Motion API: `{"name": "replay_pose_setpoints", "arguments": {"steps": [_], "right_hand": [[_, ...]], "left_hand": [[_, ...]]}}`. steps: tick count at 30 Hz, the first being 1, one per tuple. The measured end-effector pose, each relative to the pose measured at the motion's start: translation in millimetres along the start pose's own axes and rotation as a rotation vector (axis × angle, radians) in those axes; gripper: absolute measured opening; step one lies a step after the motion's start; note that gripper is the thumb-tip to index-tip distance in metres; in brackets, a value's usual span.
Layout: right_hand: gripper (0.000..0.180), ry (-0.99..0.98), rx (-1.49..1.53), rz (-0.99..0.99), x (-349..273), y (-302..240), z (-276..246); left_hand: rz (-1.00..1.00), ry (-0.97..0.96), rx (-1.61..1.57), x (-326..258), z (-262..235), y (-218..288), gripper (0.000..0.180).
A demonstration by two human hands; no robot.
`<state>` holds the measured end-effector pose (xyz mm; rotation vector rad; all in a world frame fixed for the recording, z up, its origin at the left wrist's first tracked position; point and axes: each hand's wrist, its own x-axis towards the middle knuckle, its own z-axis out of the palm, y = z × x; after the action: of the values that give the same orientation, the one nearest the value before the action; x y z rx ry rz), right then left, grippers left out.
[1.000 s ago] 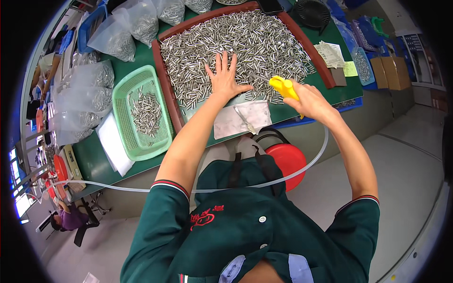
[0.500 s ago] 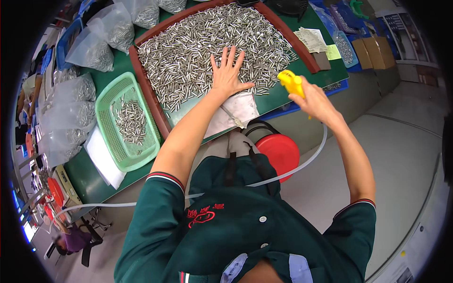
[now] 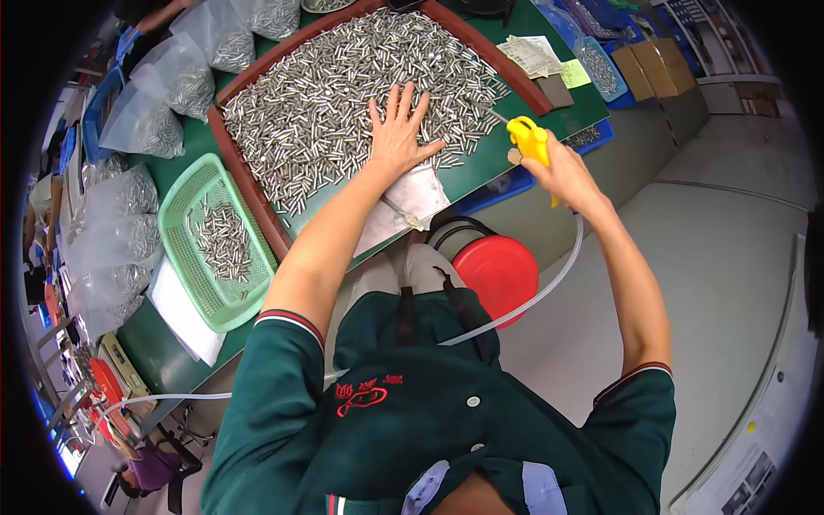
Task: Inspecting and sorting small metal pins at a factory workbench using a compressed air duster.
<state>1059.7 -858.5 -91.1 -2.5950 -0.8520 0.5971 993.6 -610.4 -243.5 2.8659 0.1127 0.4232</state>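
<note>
My left hand (image 3: pixel 396 130) lies flat with fingers spread on a heap of small silver metal cylinders (image 3: pixel 343 94) inside a large red-brown framed tray (image 3: pixel 230 154) on the green table. My right hand (image 3: pixel 554 170) grips a yellow air blow gun (image 3: pixel 528 139) near the table's right front edge, apart from the tray. A clear hose (image 3: pixel 549 283) runs from the gun down past my body. White cloth (image 3: pixel 412 202) lies at the tray's open front, just below my left wrist.
A light green plastic basket (image 3: pixel 184 219) with some cylinders stands left of the tray. Clear bags of parts (image 3: pixel 159 120) sit along the table's left and back. A red round stool (image 3: pixel 498 270) is under the table. Papers (image 3: pixel 532 56) and blue trays (image 3: pixel 601 69) lie at right.
My left hand stays spread on the cylinders. My right hand with the yellow gun has shifted slightly right, away from the tray. The view has tilted a little.
</note>
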Motion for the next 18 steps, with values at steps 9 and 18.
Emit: {"name": "replay_pose_setpoints", "arguments": {"steps": [9,18], "right_hand": [[0.054,-0.043,-0.045,-0.033,10,-1,2],[0.049,-0.002,-0.044,0.012,46,10,-26]], "left_hand": [[0.08,-0.108,0.088,41,-2,2,0.089],[0.018,-0.123,0.201,85,-1,2,0.093]]}}
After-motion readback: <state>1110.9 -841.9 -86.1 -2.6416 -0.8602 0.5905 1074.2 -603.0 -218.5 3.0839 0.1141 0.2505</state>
